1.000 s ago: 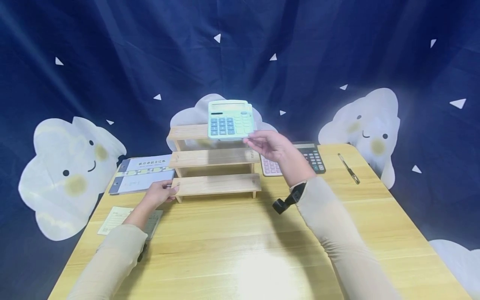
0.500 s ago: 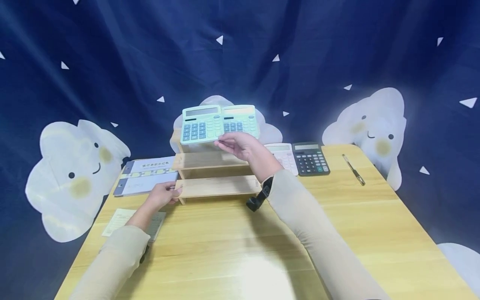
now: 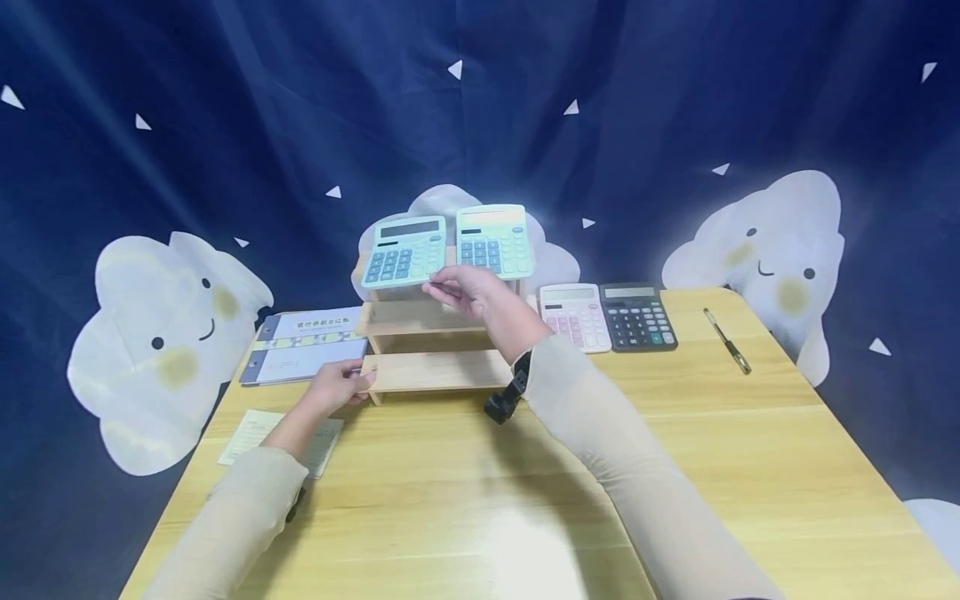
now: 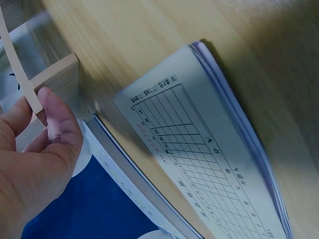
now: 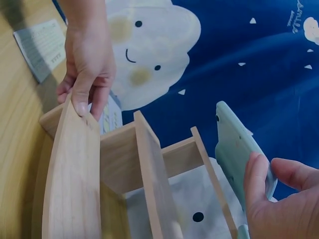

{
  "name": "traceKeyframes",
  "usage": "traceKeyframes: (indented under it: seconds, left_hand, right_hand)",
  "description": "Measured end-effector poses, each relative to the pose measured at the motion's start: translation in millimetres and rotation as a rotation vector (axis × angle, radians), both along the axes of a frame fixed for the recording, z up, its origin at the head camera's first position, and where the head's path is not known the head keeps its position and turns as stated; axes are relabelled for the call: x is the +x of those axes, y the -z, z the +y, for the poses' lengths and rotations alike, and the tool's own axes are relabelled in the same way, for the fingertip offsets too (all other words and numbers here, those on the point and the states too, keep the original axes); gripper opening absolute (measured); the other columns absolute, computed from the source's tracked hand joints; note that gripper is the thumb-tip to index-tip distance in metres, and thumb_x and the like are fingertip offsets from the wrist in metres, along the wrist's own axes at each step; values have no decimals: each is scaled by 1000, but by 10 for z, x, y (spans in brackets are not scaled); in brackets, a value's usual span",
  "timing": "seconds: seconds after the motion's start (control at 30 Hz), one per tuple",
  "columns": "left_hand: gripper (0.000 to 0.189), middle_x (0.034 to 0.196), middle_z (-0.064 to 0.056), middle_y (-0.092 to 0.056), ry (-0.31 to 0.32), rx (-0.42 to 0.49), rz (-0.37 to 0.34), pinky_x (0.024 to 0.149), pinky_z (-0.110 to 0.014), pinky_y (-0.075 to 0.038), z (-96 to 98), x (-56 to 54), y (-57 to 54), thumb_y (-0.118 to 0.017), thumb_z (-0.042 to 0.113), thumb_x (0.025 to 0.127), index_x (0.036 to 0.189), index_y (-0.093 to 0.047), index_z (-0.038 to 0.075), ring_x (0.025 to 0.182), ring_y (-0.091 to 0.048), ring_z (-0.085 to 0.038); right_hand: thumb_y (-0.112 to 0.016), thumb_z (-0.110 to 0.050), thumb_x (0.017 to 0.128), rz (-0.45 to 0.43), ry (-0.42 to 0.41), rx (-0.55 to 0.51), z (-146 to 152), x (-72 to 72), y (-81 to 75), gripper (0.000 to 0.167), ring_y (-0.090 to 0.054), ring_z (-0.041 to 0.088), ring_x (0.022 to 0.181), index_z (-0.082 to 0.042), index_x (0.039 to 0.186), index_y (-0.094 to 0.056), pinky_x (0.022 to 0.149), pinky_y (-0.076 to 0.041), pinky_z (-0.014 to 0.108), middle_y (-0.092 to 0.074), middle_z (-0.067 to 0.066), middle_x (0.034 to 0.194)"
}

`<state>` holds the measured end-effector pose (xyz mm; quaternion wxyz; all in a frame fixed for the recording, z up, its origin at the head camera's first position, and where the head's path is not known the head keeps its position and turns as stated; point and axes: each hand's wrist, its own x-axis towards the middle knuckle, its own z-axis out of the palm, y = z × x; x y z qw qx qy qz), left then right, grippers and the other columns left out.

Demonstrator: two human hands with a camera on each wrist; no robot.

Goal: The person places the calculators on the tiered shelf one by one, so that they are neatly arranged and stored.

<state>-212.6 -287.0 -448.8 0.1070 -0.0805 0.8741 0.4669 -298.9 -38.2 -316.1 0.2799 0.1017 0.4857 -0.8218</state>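
Note:
A mint-green calculator (image 3: pixel 408 242) is pinched at its lower right corner by my right hand (image 3: pixel 480 300), over the left part of the top tier of a three-tier wooden display rack (image 3: pixel 435 372). In the right wrist view, the held calculator (image 5: pixel 237 144) is tilted, close to the top board. A second mint-green calculator (image 3: pixel 498 233) leans back on the right part of that tier. My left hand (image 3: pixel 337 387) grips the left end of the lowest board; the left wrist view shows the thumb and fingers of this hand (image 4: pixel 45 154) around the board's end.
Right of the rack lie a pink-and-white calculator (image 3: pixel 573 317), a black calculator (image 3: pixel 637 318) and a pen (image 3: pixel 726 340). Account books (image 3: pixel 303 360) lie to the left, with a form pad (image 3: pixel 322 446) nearer. A blue cloud-print curtain (image 3: pixel 480 100) hangs behind the table (image 3: pixel 420 500).
My right hand has carried its calculator leftward along the top tier, uncovering the second mint-green one. My left hand keeps its grip on the rack. The head view has shifted slightly.

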Motion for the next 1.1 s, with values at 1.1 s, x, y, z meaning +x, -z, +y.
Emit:
traceKeyframes:
  seconds: [1.1]
  left_hand:
    - [59, 98, -21, -65, -9, 13, -4, 72, -30, -58, -14, 2, 15, -59, 19, 94, 138, -36, -12, 76, -65, -16]
  right_hand:
    - [-60, 9, 84, -119, 367, -119, -247, 79, 268, 32, -67, 25, 99, 4, 115, -62, 71, -57, 20, -67, 22, 104]
